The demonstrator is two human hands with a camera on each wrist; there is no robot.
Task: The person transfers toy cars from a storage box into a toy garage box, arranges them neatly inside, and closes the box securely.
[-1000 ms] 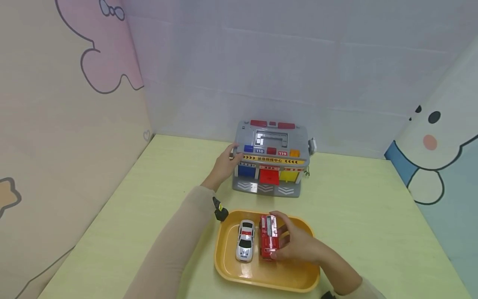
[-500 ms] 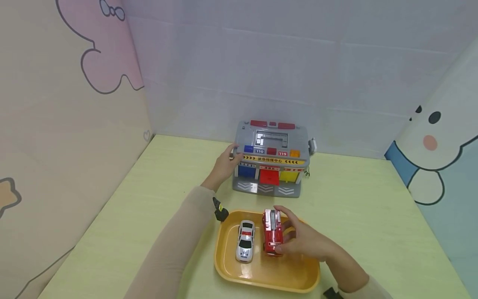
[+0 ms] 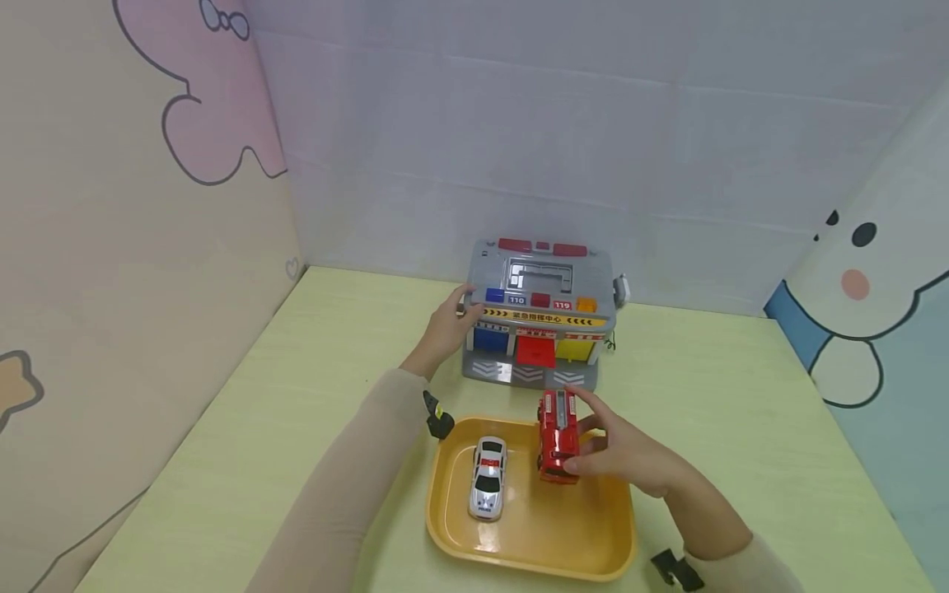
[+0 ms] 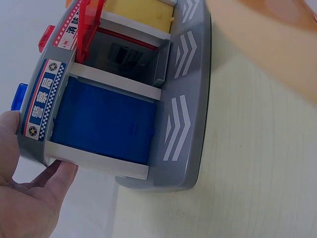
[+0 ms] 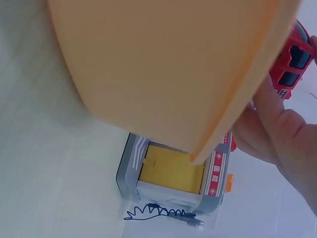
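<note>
Thumb and fingers of the right hand (image 3: 621, 449), in the head view, grip a glossy red plastic toy fire engine (image 3: 558, 441) lengthwise, thumb at its near end and forefinger at its far end, a hold that probably keeps it steady while lifted. It overlaps the far rim of a rounded yellow-orange plastic tray (image 3: 534, 539), where a white toy police car (image 3: 487, 478) lies. Beyond stands a grey plastic toy station (image 3: 537, 319) with coloured doors; the left hand (image 3: 445, 329) holds its roof's left end, seemingly to stop it sliding. Compared with the frame a second ago, the fire engine is higher and nearer the station, well away from the police car; the left hand and station look unchanged.

Left wrist view: fingers hold the roof's edge beside the shut blue plastic door (image 4: 104, 121). The red plastic door (image 4: 89, 29) is raised, leaving its middle bay open.

Right wrist view: the tray's blurred wall fills much of the scene, with the fire engine beyond it, partly cut off, in the right hand's fingers. Below, the yellow plastic door (image 5: 172, 168) is closed.
</note>
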